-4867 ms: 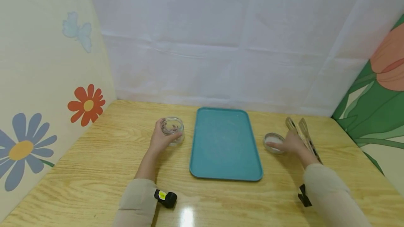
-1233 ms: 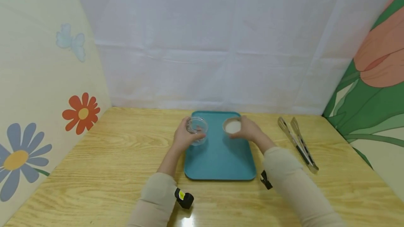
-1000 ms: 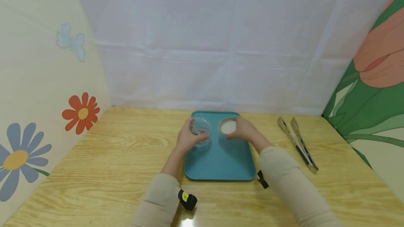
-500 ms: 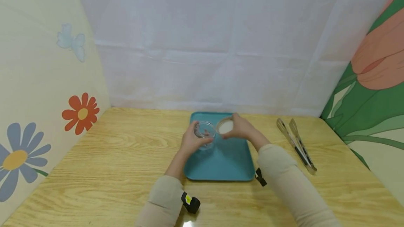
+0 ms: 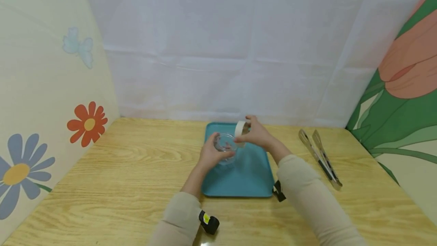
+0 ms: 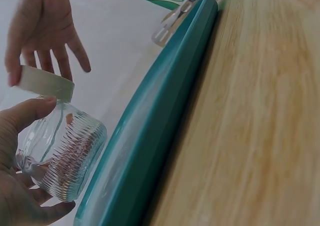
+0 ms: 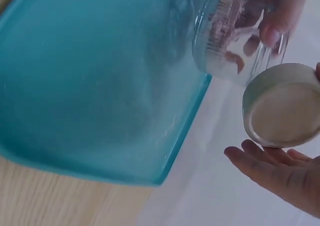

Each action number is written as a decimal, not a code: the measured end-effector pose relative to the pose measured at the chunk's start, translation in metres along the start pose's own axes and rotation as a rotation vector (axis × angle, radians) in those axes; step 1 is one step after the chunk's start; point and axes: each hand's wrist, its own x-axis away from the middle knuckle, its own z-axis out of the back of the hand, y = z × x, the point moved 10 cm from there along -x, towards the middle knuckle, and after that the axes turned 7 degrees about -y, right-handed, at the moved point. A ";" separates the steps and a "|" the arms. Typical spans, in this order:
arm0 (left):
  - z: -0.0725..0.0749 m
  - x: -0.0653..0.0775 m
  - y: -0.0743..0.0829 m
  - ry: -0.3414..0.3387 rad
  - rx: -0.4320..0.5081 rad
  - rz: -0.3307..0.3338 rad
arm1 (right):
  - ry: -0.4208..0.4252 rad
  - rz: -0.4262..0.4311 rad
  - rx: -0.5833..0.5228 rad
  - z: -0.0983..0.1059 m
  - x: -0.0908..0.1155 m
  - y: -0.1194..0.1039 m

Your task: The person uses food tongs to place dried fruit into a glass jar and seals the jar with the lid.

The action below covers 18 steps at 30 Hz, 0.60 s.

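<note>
My left hand (image 5: 209, 155) grips a clear glass jar (image 5: 225, 142) above the blue tray (image 5: 239, 183). The jar has ribbed sides and holds small brownish-pink pieces, seen through the glass in the left wrist view. My right hand (image 5: 258, 135) pinches a cream-white round lid (image 5: 240, 128) by its rim, tilted on edge beside the jar's mouth. In the right wrist view the lid (image 7: 285, 113) turns its broad face to the camera, with several fingers stretched beneath it. Whether lid and jar touch is unclear.
Metal tongs (image 5: 322, 160) with dark grips lie on the wooden table (image 5: 136, 162), right of the tray. A white cloth (image 5: 205, 86) hangs behind the table's far edge. Painted walls stand at both sides.
Both hands have come together over the tray, the left bringing the jar rightwards, the right lifting the lid from the table beside the tongs. Lately the lid has tipped up on edge.
</note>
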 end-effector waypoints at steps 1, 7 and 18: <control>-0.002 0.000 0.001 -0.006 0.011 -0.007 | -0.006 0.010 -0.016 -0.002 -0.001 -0.001; -0.012 -0.001 0.006 -0.041 0.096 -0.048 | -0.051 0.088 0.030 -0.017 -0.004 -0.014; -0.018 0.004 0.014 -0.045 0.099 -0.079 | -0.122 0.106 0.303 -0.033 -0.006 -0.028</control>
